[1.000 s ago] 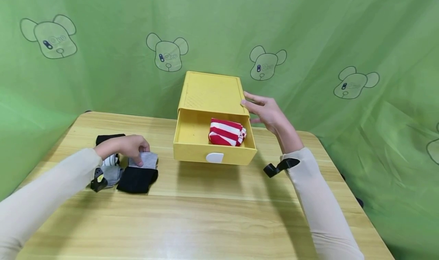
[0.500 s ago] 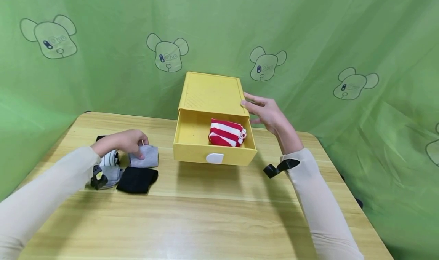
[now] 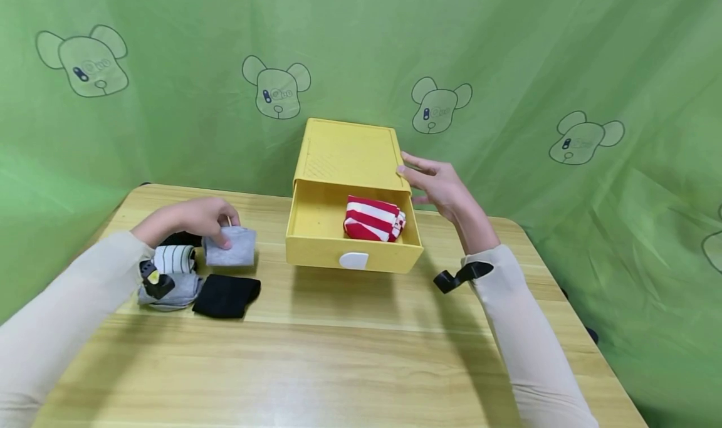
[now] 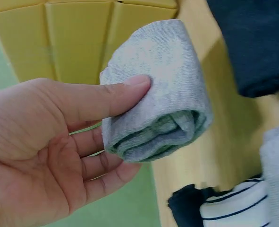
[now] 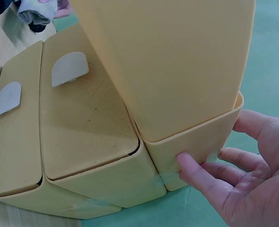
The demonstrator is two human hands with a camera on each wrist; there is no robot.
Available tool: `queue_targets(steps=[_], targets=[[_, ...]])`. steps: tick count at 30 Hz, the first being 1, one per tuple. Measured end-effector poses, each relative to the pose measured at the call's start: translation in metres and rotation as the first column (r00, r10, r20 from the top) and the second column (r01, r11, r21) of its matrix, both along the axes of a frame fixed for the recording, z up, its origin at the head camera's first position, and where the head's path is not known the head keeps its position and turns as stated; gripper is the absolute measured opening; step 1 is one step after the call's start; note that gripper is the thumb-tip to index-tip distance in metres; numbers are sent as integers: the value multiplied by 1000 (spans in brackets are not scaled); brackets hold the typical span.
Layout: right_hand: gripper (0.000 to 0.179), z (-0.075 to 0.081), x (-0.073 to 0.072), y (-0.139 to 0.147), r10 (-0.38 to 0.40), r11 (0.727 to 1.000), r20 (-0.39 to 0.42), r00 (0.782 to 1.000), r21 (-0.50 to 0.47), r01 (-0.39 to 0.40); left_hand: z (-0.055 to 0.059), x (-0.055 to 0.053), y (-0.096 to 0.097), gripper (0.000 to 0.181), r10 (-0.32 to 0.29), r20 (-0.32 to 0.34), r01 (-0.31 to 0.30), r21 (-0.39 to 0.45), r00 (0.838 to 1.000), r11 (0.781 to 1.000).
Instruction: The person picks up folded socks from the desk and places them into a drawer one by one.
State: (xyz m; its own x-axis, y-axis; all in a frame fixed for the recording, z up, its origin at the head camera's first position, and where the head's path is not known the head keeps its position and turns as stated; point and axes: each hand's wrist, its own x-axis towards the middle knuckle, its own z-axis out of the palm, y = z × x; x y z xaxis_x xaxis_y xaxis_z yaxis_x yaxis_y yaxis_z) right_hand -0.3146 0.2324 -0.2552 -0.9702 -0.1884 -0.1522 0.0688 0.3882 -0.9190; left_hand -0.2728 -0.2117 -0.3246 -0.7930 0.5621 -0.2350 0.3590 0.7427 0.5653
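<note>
My left hand (image 3: 194,218) pinches a rolled light grey sock (image 4: 165,66) between thumb and fingers, a little above the table at left. My right hand (image 3: 439,185) touches the right side of a yellow drawer cabinet (image 3: 350,152), its thumb and fingers spread against the wall near the top drawer. That top drawer (image 3: 316,250) is pulled out, with a red-and-white striped sock (image 3: 372,218) lying in its right part. Below the held sock lies a folded black sock (image 3: 227,295). Beside it are another grey sock (image 3: 179,288) and a white sock with dark stripes (image 3: 173,259).
Another black item (image 3: 183,239) lies behind the striped white sock, partly hidden by my left hand. Two lower drawers (image 5: 78,118) with white handles are closed. A green curtain (image 3: 361,52) hangs behind the wooden table (image 3: 338,365).
My left hand has lifted the grey sock off its place by the black sock and drawn it slightly back and left. My right hand stays at the cabinet.
</note>
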Motion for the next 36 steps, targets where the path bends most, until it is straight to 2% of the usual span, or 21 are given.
queue_targets(steps=[8,17,21,24,29,33,36], targets=[[66,0,0,0,2,1000,-5,1000,-6,-2,24,7,1,31,-12,-57,12,-7,998,1000],[66,-1,-1,-2,4,1000,-6,1000,-15,-4,57,20,5,31,-13,-56,15,22,998,1000],[66,-1,-2,-4,6,1000,-5,1000,-8,-6,78,26,4,32,10,-87,-8,19,996,1000],[66,0,-2,-4,7,1000,-4,1000,-6,-7,98,31,5,32,44,-119,-41,28,992,999],[66,0,-1,-3,-1,1000,-5,1000,-6,1,132,38,12,36,107,-184,-99,50,977,994],[67,1,-1,-1,-5,1000,-4,1000,-1,5,155,40,27,37,113,-244,-103,56,963,993],[68,1,-1,0,-5,1000,-3,1000,-2,5,166,38,44,36,76,-295,-64,52,953,997]])
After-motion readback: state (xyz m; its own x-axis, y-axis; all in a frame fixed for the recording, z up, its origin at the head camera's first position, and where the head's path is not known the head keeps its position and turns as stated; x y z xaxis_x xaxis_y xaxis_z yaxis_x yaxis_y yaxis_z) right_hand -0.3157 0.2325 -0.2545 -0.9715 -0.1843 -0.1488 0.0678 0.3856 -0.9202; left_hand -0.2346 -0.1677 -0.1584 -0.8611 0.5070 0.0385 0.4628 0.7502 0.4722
